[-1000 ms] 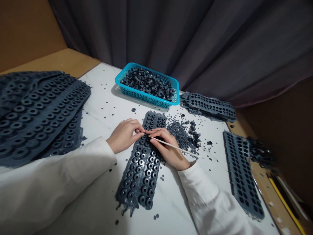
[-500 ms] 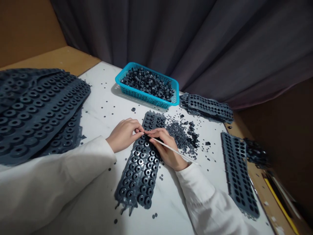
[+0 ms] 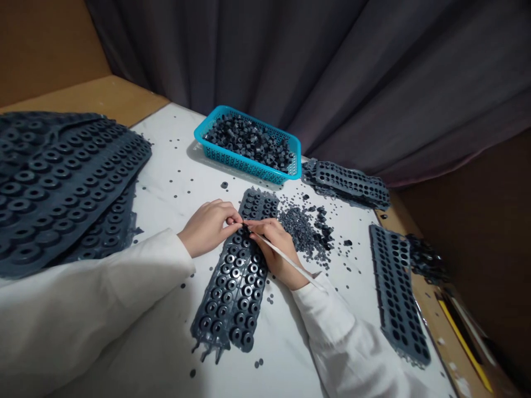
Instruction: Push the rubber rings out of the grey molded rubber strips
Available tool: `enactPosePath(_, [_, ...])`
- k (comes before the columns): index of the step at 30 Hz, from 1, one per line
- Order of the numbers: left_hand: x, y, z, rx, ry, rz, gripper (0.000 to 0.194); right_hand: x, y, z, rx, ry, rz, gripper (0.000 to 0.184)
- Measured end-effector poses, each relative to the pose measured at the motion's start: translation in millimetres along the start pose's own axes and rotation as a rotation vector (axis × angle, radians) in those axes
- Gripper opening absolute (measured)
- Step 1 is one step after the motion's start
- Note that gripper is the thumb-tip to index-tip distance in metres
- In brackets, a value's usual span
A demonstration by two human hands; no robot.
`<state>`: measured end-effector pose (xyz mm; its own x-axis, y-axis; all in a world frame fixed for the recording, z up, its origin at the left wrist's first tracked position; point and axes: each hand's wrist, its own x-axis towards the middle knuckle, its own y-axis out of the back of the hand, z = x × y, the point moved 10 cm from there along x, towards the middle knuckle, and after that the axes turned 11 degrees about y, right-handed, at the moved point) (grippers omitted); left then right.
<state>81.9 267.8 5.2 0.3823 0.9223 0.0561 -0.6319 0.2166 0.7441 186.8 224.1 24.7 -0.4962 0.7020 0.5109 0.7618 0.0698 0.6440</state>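
A dark grey moulded rubber sheet (image 3: 232, 287) with rows of raised rings lies lengthwise in front of me. Over its upper part, my left hand (image 3: 209, 228) is closed in a pinch on a small dark rubber piece (image 3: 244, 226). From the other side my right hand (image 3: 280, 251) meets it, fingers closed round a thin pale stick-like tool (image 3: 286, 257) that slants back past the wrist. The tool's tip is at the small piece, partly hidden by the fingers. Close by the right hand lies a pile of tiny dark discs (image 3: 298, 226).
A blue basket (image 3: 244, 166) full of small dark rubber parts stands behind. Large ringed sheets (image 3: 74, 188) are stacked at left. Punched sheets lie at the back right (image 3: 352, 185) and right (image 3: 398, 293). A yellow-edged tool (image 3: 462, 340) rests near the table's right side.
Both hands stay together over the sheet, with only slight finger movement at the small piece. The whole view has shifted a little.
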Motion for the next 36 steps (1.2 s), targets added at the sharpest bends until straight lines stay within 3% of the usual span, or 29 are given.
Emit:
enactPosePath(7, [-1.1, 0.3, 0.5, -0.011, -0.015, 0.004, 0.009, -2.0, 7.0, 7.2, 0.068, -0.094, 0.071, 0.008])
enactPosePath(13, [-2.7, 3.6, 2.8, -0.044, -0.037, 0.021, 0.009, -12.5, 23.4, 28.4, 0.258, -0.277, 0.271, 0.008])
enactPosePath(21, [-3.5, 9.3, 3.1, -0.123, -0.044, 0.049, 0.011, -25.0, 27.6, 42.1, 0.379, -0.467, 0.425, 0.017])
enactPosePath(26, [-5.9, 13.9, 8.6, -0.197, -0.057, 0.070, 0.012, -24.6, 23.7, 42.9, 0.425, -0.495, 0.381, 0.021])
enactPosePath(31, [-10.4, 15.7, 25.0, -0.207, -0.153, 0.051, 0.013, -18.5, 21.4, 34.1, 0.348, -0.405, 0.274, 0.018])
enactPosePath(36, [-7.6, 28.6, 16.2, -0.250, -0.084, 0.169, 0.015, -20.1, 21.6, 35.1, 0.381, -0.420, 0.301, 0.018])
